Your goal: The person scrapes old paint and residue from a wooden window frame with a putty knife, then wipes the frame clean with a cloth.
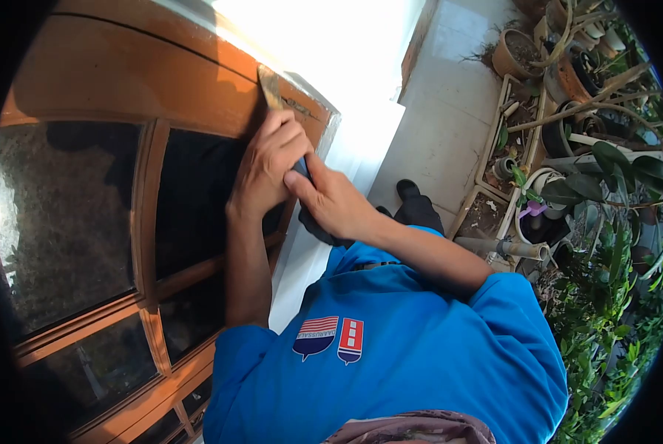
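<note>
Both of my hands are closed around a scraper point(271, 87), its flat, worn blade pressed against the orange-brown wooden door frame point(161, 81) near the frame's outer edge. My left hand point(268, 166) wraps the tool just below the blade. My right hand point(333, 201) grips the dark handle end right behind it, touching the left hand. Something dark point(318, 228), perhaps a cloth, hangs under the right palm; I cannot tell what it is.
The wooden door has dark glass panes point(65, 222) on the left. A pale tiled floor point(450, 111) runs past my feet point(409, 191). Potted plants point(523, 52), pipes and green foliage point(605, 296) crowd the right side.
</note>
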### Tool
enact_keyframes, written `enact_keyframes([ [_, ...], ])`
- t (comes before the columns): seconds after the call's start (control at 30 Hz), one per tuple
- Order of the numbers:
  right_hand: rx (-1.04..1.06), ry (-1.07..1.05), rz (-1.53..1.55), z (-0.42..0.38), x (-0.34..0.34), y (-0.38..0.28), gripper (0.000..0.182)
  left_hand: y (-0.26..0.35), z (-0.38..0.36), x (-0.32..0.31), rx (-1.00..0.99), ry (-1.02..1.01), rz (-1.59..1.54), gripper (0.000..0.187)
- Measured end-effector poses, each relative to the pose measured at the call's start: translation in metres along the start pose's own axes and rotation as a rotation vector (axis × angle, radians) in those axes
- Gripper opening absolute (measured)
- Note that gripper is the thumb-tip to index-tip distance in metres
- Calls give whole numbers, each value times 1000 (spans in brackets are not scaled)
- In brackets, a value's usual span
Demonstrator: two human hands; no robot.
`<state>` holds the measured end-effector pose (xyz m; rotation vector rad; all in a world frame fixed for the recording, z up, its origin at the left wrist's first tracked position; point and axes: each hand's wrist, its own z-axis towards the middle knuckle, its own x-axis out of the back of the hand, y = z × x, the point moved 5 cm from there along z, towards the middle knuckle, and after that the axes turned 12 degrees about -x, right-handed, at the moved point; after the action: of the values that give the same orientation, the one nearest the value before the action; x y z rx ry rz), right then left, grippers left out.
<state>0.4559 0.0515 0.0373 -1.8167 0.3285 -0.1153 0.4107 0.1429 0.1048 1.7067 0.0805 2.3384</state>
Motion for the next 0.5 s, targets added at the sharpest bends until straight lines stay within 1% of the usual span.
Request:
enact_keyframes([
  [0.1,53,-19,-10,1,-1,2,55,-2,1,0,-12,21,10,17],
  [0.2,-29,-62,-17,10,3,0,56,-5,11,6,-14,27,5,15],
  [0.3,2,-25,-1,-3,1,-9,51,6,10,14,-12,12,35,14],
  [0.33,10,-45,4,1,2,-13,50,2,13,16,-15,15,34,14],
  [0.4,1,-101,24,-1,-2,-17,49,0,7,20,0,8,18,14],
  [0.5,-52,-86,-12,5,-1,-21,51,-5,12,23,-4,-27,5,13],
])
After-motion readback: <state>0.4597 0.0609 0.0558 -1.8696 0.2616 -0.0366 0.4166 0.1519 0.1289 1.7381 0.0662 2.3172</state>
